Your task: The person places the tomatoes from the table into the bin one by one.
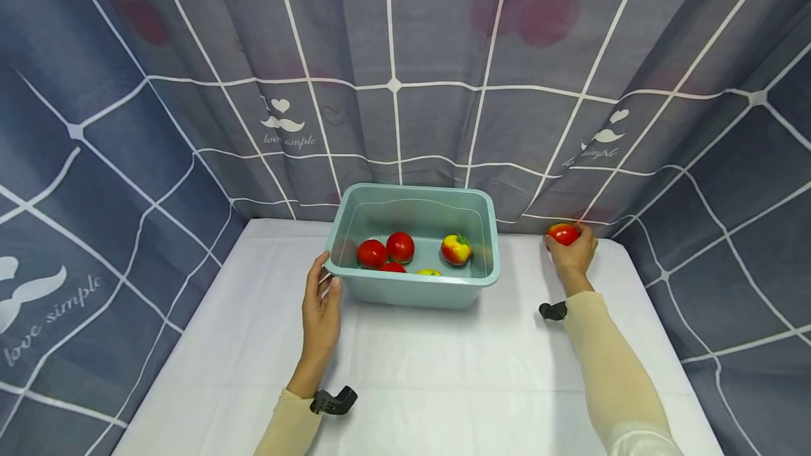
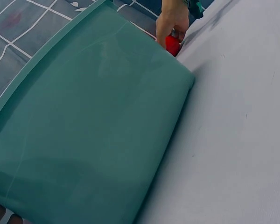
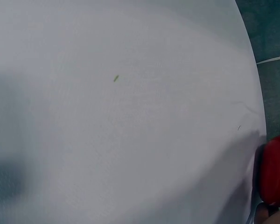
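Note:
A pale green plastic bin (image 1: 412, 290) stands at the back middle of the table. My left hand (image 1: 321, 319) rests against its left front corner, fingers by the rim and thumb at the front wall. In the left wrist view the bin's wall (image 2: 98, 116) fills much of the picture. Inside the bin lie red tomatoes (image 1: 400, 247) and a red-and-yellow fruit with a green top (image 1: 456, 250). At the table's back right my right hand (image 1: 573, 255) grips a red, rounded fruit (image 1: 562, 233). Part of that red fruit (image 3: 274, 172) shows in the right wrist view.
A white cloth covers the table (image 1: 443, 371). Grey-blue checked curtains (image 1: 437, 118) hang at the back and both sides, close to the table edges. Each wrist wears a dark strap mount (image 1: 334, 400). A tiny green scrap (image 3: 116, 78) lies on the cloth.

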The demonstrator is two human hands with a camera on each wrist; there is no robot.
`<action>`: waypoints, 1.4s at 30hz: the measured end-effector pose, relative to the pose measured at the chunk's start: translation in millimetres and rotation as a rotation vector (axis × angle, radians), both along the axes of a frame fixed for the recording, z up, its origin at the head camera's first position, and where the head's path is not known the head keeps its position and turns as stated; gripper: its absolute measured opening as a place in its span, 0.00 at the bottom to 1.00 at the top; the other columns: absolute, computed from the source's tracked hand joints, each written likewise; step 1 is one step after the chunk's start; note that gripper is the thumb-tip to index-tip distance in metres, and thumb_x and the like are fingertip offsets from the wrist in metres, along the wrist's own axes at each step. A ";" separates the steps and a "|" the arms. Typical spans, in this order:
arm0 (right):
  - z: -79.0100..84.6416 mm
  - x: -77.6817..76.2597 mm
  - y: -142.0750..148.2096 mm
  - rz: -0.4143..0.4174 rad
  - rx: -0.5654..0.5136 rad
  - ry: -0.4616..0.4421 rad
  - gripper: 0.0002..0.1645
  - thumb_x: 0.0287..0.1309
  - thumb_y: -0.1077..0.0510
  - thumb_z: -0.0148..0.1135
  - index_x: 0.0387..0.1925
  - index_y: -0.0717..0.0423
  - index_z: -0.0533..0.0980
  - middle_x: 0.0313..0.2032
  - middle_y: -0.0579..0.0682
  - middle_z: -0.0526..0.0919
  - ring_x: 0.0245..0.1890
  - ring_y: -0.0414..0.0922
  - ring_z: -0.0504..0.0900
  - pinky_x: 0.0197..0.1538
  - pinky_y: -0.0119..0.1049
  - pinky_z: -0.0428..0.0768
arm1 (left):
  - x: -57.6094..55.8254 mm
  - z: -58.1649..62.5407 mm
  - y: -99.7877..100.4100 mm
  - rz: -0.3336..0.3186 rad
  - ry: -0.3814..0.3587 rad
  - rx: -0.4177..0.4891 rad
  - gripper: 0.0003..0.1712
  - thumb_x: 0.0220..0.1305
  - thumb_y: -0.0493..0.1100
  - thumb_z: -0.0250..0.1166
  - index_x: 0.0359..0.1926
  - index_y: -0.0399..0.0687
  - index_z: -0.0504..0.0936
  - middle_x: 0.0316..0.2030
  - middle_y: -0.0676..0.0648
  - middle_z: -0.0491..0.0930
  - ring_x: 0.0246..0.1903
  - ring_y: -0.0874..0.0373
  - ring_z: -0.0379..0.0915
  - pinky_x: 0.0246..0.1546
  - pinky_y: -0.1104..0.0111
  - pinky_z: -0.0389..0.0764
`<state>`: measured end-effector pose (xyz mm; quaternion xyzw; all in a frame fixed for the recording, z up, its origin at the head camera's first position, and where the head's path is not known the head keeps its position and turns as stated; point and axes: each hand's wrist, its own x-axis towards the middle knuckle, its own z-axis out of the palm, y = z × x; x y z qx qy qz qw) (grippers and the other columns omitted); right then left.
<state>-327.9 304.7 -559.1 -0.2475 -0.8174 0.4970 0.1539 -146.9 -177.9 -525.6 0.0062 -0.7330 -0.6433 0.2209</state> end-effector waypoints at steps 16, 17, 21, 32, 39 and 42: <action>3.3 4.1 1.8 -0.018 -0.041 0.008 0.48 0.62 0.56 0.73 0.78 0.54 0.61 0.78 0.66 0.59 0.81 0.62 0.62 0.87 0.53 0.59 | -0.3 0.3 0.0 0.000 -0.001 0.009 0.35 0.82 0.34 0.58 0.82 0.61 0.65 0.75 0.42 0.70 0.68 0.52 0.71 0.59 0.83 0.76; 3.6 4.7 1.8 -0.019 -0.044 0.010 0.47 0.62 0.56 0.74 0.78 0.54 0.61 0.78 0.66 0.60 0.81 0.62 0.61 0.87 0.53 0.59 | -0.4 0.1 -0.1 0.000 -0.001 0.008 0.35 0.82 0.34 0.58 0.82 0.61 0.65 0.75 0.42 0.70 0.68 0.52 0.70 0.59 0.83 0.76; 5.3 9.9 1.1 -0.020 -0.055 0.045 0.46 0.62 0.56 0.74 0.76 0.54 0.63 0.77 0.65 0.61 0.80 0.61 0.62 0.86 0.52 0.60 | -0.9 -0.8 -0.4 0.001 0.011 0.007 0.35 0.82 0.33 0.58 0.82 0.61 0.65 0.75 0.42 0.70 0.69 0.50 0.70 0.58 0.84 0.76; 18.6 35.2 -11.5 0.002 -0.092 0.180 0.45 0.62 0.52 0.77 0.75 0.53 0.65 0.75 0.60 0.66 0.71 0.55 0.70 0.78 0.47 0.73 | -0.8 -0.8 1.2 0.002 0.004 0.001 0.33 0.83 0.38 0.58 0.82 0.61 0.64 0.76 0.43 0.69 0.69 0.55 0.70 0.59 0.84 0.75; 43.2 50.4 -22.9 0.056 -0.138 0.270 0.45 0.62 0.52 0.78 0.75 0.55 0.66 0.71 0.57 0.70 0.63 0.47 0.73 0.70 0.37 0.78 | -0.7 -0.3 1.5 0.008 -0.005 0.003 0.34 0.83 0.39 0.59 0.83 0.62 0.64 0.76 0.44 0.69 0.70 0.56 0.69 0.60 0.84 0.75; 54.9 56.3 -29.2 0.084 -0.154 0.279 0.45 0.63 0.51 0.78 0.76 0.53 0.66 0.72 0.55 0.71 0.64 0.46 0.74 0.72 0.40 0.78 | -0.3 -0.7 1.9 0.009 -0.012 0.003 0.34 0.83 0.39 0.59 0.83 0.63 0.64 0.76 0.44 0.69 0.71 0.58 0.69 0.61 0.85 0.74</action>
